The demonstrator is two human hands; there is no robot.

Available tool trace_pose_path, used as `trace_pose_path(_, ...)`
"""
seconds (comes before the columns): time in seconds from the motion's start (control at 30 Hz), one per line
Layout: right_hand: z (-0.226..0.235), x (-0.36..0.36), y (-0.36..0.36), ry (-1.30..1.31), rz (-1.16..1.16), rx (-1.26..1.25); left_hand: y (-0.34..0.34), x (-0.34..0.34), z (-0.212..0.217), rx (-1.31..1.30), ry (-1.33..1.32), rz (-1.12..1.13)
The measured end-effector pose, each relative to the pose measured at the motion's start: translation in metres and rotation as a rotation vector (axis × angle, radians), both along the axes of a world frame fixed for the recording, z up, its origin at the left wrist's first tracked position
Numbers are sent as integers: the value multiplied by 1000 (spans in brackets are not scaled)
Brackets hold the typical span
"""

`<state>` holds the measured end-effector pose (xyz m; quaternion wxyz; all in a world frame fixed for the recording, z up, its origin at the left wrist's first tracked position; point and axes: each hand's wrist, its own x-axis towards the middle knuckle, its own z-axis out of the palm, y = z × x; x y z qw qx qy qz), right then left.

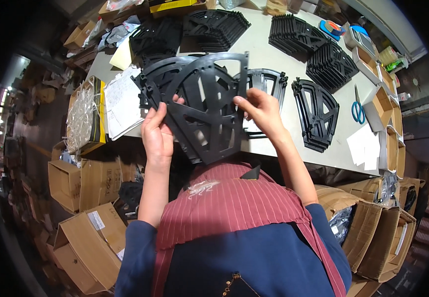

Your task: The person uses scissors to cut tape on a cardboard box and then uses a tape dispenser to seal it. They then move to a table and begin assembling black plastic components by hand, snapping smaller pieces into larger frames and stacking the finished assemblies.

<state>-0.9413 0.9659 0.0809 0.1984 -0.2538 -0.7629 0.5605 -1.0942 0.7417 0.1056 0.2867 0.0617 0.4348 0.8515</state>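
A person holds up a flat black plastic part (pixel 207 106) with both hands, just above the near edge of the grey surface (pixel 293 143). The part is shaped like a fan, wide and round at the top and pointed at the bottom, and it has big holes cut in it. The left hand (pixel 157 132) has its grip closed on the left edge of the part, with the thumb on the front. The right hand (pixel 260 111) has its grip closed on the right edge, with the fingers curled around it. The part stands up and leans a little to one side. Behind it, more black parts of the same shape (pixel 165 81) lie on the surface, and they look like they are touching it or just behind it. To the right, a short stack of the same parts (pixel 316 114) stands by itself. More black stacks (pixel 313 47) sit at the far side of the surface. Blue scissors (pixel 357 109) lie near the right side, beside a row of small open boxes (pixel 380 101). White paper sheets (pixel 365 148) lie near the right corner. On the left edge there is a stack of paper (pixel 123 104) and a box of clear plastic bags (pixel 83 116). Brown cardboard boxes (pixel 88 237) stand on the floor below. The person wears a red striped apron (pixel 229 203) over a blue top.
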Motion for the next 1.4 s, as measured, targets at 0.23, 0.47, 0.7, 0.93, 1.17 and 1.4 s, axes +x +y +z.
trace_pose_path(0.23, 71, 46, 16, 564, -222, -253, 9, 5, -11, 54, -12, -49)
trace_pose_path(0.47, 87, 37, -14, 295, -180, 508, 35, 36, 4, 60, -81, -171)
trace_pose_path(0.7, 27, 15, -71, 368, 68, 495, 45, 61, 6, -14, -168, -326)
trace_pose_path(0.93, 27, 27, -52, 493, 48, 475, 44, 63, 10, -87, -182, -421)
trace_pose_path(1.17, 29, 41, -62, 443, 15, 539, 53, 65, 5, 17, -216, -432)
trace_pose_path(1.4, 19, 50, -52, 469, 3, 262, 62, 69, 19, -157, -117, -524)
